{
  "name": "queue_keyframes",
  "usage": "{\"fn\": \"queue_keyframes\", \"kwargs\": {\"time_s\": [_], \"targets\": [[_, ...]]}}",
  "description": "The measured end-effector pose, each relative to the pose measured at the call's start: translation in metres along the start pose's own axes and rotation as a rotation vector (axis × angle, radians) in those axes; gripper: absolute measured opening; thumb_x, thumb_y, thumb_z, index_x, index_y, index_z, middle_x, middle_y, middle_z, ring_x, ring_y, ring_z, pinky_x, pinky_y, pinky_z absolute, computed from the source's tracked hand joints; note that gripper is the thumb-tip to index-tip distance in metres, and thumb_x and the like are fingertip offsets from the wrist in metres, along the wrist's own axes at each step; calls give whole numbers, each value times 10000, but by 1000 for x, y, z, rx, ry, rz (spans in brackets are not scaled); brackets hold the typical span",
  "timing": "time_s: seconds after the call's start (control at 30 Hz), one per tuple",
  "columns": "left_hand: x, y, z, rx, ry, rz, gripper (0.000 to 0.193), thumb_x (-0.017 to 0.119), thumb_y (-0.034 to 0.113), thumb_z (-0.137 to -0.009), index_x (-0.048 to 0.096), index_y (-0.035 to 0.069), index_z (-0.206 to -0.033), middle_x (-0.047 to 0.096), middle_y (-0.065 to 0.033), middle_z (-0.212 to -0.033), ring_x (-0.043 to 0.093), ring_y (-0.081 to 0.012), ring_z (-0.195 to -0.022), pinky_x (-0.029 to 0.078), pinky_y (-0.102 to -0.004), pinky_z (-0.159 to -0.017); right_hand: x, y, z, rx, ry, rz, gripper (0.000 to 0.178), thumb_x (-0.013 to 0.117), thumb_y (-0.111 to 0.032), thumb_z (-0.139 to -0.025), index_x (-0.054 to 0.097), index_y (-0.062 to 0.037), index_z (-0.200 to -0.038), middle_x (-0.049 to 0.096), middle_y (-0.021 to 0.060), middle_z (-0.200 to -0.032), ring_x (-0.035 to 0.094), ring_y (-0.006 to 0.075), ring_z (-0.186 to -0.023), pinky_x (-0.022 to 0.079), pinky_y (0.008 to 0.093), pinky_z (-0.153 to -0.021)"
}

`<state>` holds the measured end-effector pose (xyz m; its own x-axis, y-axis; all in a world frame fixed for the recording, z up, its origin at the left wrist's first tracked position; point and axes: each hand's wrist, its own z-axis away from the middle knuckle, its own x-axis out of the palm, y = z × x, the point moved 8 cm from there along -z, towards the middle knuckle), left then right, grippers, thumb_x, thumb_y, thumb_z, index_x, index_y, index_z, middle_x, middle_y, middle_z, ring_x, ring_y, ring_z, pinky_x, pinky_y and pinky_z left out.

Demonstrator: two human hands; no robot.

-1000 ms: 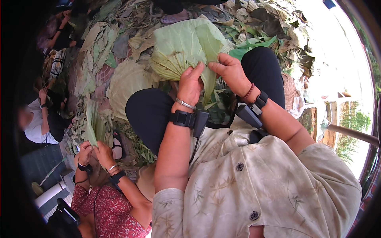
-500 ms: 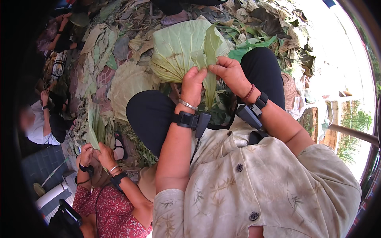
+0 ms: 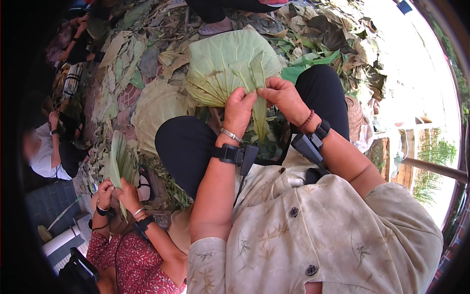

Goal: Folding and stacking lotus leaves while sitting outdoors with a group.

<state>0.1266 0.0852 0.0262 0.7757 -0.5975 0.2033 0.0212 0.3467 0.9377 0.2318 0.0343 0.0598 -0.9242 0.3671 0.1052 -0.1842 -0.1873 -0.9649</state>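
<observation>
Between my knees I hold up a large pale green leaf [image 3: 210,63] with yellowish veins radiating from its lower left. A folded strip [image 3: 258,73] of leaf stands along its right side, and a narrow end hangs below my fingers. My left hand [image 3: 238,111] pinches it with thumb and forefinger. Close beside it, my right hand [image 3: 284,99] pinches the same leaf, thumb almost touching the left thumb. Both fists face each other at the leaf's lower edge. What lies under the fingertips is hidden.
Dried and green leaves [image 3: 117,73] cover the ground all around. At lower left a co-worker in a red patterned top [image 3: 142,255] holds another folded leaf [image 3: 120,157]. More people sit at far left. A shoe [image 3: 215,27] stands beyond my leaf; a brown pole [image 3: 435,169] is at right.
The folded strip's top has bent down and now lies flatter against the large leaf. My hands have shifted slightly down, still pinching. The co-worker's leaf has opened a little.
</observation>
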Motion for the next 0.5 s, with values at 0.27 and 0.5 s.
{"fn": "queue_keyframes", "kwargs": {"time_s": [0.27,0.5], "targets": [[3,1,7,-117,23,209,105,530,199,-863,555,103,-896,559,52,-772,488,-20,-640,384,-187,-544,1,-13,5,-154,59,34,56,597,-68,-785,577,-18,-798,539,-40,-705,448,28,-611,384,203,-528],[4,-2,0,-21,-61,89,102,536,200,-863,552,101,-882,556,52,-768,495,-26,-655,402,-193,-574,-4,-8,2,-88,22,16,64,591,-85,-794,576,-23,-798,541,-32,-705,450,39,-589,388,195,-524]]}}
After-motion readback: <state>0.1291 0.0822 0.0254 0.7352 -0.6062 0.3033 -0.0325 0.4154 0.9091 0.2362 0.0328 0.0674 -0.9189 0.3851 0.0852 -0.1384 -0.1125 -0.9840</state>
